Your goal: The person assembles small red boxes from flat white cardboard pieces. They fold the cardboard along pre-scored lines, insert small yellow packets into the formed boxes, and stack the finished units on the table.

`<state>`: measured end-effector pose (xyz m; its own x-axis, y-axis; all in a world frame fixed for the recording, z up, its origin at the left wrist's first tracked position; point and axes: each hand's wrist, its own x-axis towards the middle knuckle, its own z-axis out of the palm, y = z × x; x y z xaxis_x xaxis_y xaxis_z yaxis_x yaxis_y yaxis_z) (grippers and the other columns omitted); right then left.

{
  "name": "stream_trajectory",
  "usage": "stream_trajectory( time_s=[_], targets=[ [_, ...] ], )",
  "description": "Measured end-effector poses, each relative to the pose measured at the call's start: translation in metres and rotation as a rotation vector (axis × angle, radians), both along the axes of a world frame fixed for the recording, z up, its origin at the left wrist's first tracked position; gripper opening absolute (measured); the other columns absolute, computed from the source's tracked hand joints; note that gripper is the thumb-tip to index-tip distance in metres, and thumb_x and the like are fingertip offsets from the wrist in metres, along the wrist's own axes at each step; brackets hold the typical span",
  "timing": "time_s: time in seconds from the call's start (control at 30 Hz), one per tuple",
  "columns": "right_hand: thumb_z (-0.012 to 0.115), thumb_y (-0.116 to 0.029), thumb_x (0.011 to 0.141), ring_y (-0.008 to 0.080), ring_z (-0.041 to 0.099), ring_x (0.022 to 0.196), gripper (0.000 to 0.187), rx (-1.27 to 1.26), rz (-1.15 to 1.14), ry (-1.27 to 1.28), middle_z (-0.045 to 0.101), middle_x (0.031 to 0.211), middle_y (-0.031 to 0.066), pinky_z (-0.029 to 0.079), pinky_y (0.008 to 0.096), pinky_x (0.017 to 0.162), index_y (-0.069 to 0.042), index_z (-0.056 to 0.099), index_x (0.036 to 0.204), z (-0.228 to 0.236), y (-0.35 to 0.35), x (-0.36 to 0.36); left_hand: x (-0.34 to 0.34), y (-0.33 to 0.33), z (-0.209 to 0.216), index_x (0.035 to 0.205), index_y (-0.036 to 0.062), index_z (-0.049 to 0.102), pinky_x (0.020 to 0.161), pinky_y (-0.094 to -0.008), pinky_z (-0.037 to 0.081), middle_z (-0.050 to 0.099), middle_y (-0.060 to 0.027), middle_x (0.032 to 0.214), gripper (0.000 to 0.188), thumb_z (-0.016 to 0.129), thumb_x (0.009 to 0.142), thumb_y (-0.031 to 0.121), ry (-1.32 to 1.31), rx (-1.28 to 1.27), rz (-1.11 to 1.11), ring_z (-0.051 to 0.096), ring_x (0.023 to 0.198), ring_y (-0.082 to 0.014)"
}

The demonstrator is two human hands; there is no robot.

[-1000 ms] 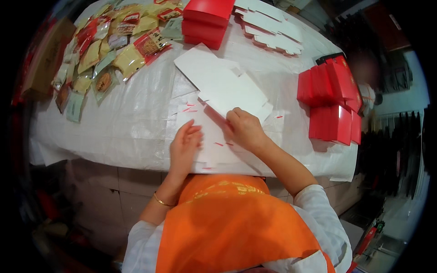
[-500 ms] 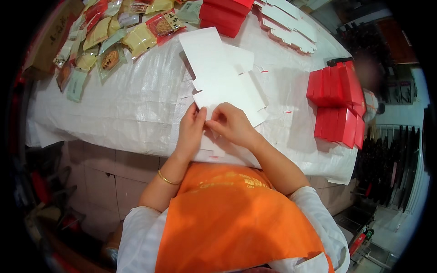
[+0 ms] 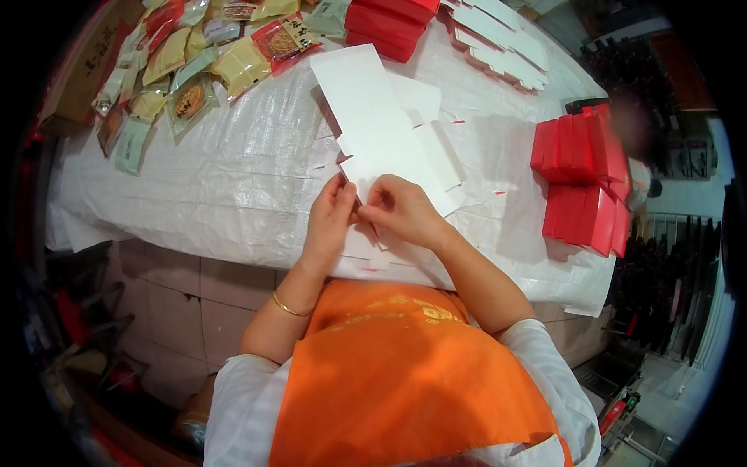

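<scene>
In front of me on the covered table lies an unfolded box blank (image 3: 379, 128), white on its upward face, with flaps and cut tabs along its sides. My left hand (image 3: 331, 214) is closed on its near left edge, thumb on top. Beside it my right hand (image 3: 405, 210) pinches the near flap between thumb and bent fingers. A narrow red strip of card shows between the two hands. More white card lies under the blank, partly hidden by it and by my hands.
Wrapped pastries (image 3: 191, 101) lie heaped at the far left beside a brown carton (image 3: 89, 70). Red boxes (image 3: 580, 171) are stacked at the right, with another red stack (image 3: 385, 27) at the back. Flat white blanks (image 3: 502, 43) lie at the far right. Small red scraps dot the white sheet (image 3: 194, 187).
My right hand has turned slightly at the near flap, and more of its red side shows between my hands. The whole view has shifted a little.
</scene>
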<state>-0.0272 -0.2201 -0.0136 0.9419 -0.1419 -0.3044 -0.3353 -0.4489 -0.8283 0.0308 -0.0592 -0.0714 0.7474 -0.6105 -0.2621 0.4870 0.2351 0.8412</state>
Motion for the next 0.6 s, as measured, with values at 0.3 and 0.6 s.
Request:
stream_trajectory(
  time_s=[0.3,0.6],
  targets=[
    [0.065,-0.015,0.092,0.0251,0.062,0.067,0.015,-0.015,-0.092,-0.184,0.063,0.076,0.0144,0.05,0.0354,0.063,-0.001,0.06,0.091,-0.003,-0.002,-0.008,0.0,-0.007,0.01,0.144,-0.0013,0.042,0.093,-0.028,0.049,0.059,-0.0119,0.13,0.049,0.053,0.096,0.0,-0.103,0.113,0.034,0.059,0.115,-0.0182],
    [0.066,-0.019,0.089,0.0389,0.063,0.069,0.017,-0.279,0.024,-0.341,0.064,0.075,0.0163,0.051,0.0455,0.062,-0.004,0.058,0.084,0.082,0.005,-0.031,0.021,0.007,0.087,0.151,0.0033,0.039,0.094,-0.0338,0.049,0.043,-0.0133,0.151,0.08,0.069,0.077,-0.005,-1.05,0.384,0.03,0.047,0.132,-0.0251]
  ],
)
